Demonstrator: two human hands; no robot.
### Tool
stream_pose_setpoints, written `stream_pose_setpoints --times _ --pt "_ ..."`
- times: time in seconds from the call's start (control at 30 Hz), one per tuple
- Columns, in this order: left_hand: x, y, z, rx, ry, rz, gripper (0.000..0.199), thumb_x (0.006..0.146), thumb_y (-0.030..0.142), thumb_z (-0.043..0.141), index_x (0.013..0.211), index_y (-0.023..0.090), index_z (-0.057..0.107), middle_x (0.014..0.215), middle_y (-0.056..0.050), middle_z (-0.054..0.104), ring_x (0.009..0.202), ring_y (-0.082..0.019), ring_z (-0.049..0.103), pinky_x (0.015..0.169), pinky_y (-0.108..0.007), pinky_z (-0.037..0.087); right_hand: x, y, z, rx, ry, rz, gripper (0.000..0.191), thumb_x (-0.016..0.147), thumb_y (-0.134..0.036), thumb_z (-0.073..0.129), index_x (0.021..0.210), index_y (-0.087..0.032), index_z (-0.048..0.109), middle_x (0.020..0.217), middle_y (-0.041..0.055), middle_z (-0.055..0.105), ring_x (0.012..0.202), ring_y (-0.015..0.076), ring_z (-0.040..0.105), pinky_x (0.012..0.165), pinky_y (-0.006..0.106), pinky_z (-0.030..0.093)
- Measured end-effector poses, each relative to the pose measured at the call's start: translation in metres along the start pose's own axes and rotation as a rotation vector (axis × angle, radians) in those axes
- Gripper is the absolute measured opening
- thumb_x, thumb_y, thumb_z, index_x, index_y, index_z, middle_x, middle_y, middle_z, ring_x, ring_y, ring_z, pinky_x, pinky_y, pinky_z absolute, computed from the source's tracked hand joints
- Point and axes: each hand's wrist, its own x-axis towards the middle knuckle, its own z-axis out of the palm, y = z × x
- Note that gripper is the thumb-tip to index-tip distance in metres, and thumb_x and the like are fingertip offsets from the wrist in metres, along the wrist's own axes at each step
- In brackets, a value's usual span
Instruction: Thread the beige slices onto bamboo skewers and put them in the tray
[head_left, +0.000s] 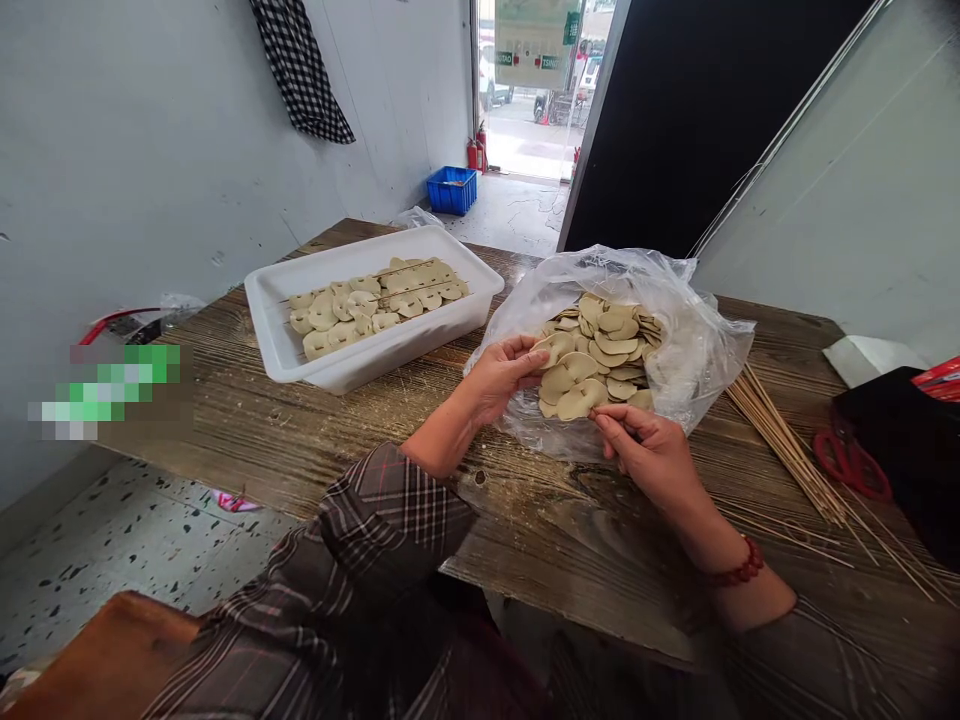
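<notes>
My left hand (504, 378) pinches a thin round beige slice (553, 348) at the upper end of a short row of such slices. Lower right, my right hand (646, 440) has thumb and fingers closed at the row's near end, where a bit of thin wooden skewer seems to show; the slices hide most of it. Both hands are over an open clear plastic bag (694, 350), which holds a heap of loose round slices (616, 335). To the left, a white plastic tub (360, 370) contains several skewers threaded with the same slices (352, 312).
Bare bamboo skewers (787, 450) lie on the wooden table (360, 440) at right, near red-handled scissors (853, 462) and a black bag-like item (896, 440). A blue crate (452, 192) sits on the floor by the doorway. Walls stand close on both sides.
</notes>
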Motion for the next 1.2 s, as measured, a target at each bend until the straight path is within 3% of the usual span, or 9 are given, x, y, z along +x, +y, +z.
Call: stream_pose_setpoints --times 0.17,0.37,0.63,0.77,1.03,1.2 --pt "0.001 -0.003 0.0 -0.008 0.02 0.003 0.039 0.055 0.023 0.085 0.083 0.013 0.06 0.076 -0.001 0.068 0.065 -0.01 0.062 0.064 -0.023 0.05 -0.001 -0.002 0.001 0.017 -0.02 -0.005 0.035 0.085 -0.044 0.06 0.095 -0.013 0.072 0.052 -0.0024 0.057 0.041 0.0076 0.043 0.04 0.021 0.032" --pt "0.0 -0.005 0.006 0.066 0.106 0.135 0.03 0.059 0.019 0.081 0.081 0.014 0.06 0.069 0.003 0.066 0.058 -0.006 0.056 0.057 -0.017 0.043 -0.001 -0.002 0.002 0.126 -0.048 0.074 0.039 0.083 -0.048 0.062 0.096 -0.012 0.071 0.051 -0.0025 0.056 0.038 0.0073 0.042 0.037 0.02 0.032" --pt "-0.001 -0.006 0.006 -0.163 -0.065 -0.039 0.033 0.075 0.038 0.074 0.094 0.012 0.069 0.092 -0.011 0.073 0.086 -0.019 0.068 0.074 -0.028 0.054 -0.002 -0.004 0.003 0.093 -0.048 0.044 0.037 0.084 -0.046 0.061 0.097 -0.014 0.072 0.052 -0.0022 0.058 0.039 0.0078 0.044 0.038 0.02 0.034" --pt "-0.006 -0.009 0.015 -0.195 -0.158 -0.089 0.031 0.079 0.034 0.071 0.099 0.011 0.069 0.095 -0.015 0.074 0.097 -0.024 0.069 0.081 -0.032 0.055 -0.002 -0.004 0.005 0.05 -0.042 0.032 0.037 0.084 -0.046 0.06 0.095 -0.014 0.073 0.051 -0.0016 0.058 0.039 0.0084 0.045 0.039 0.021 0.034" --pt "-0.007 -0.004 0.016 -0.215 -0.074 -0.065 0.023 0.083 0.028 0.067 0.098 0.011 0.068 0.092 -0.013 0.074 0.095 -0.022 0.07 0.082 -0.032 0.057 0.0 -0.001 0.006 -0.009 -0.058 -0.014 0.035 0.086 -0.045 0.058 0.094 -0.014 0.073 0.056 0.0003 0.06 0.046 0.0102 0.049 0.045 0.022 0.038" --pt "-0.007 -0.003 0.015 -0.238 -0.079 -0.038 0.025 0.083 0.03 0.067 0.1 0.012 0.067 0.091 -0.013 0.074 0.092 -0.022 0.071 0.081 -0.033 0.058 0.0 0.0 0.007 -0.035 -0.071 -0.009 0.037 0.086 -0.045 0.057 0.097 -0.014 0.073 0.054 -0.0004 0.06 0.043 0.0097 0.046 0.043 0.022 0.036"
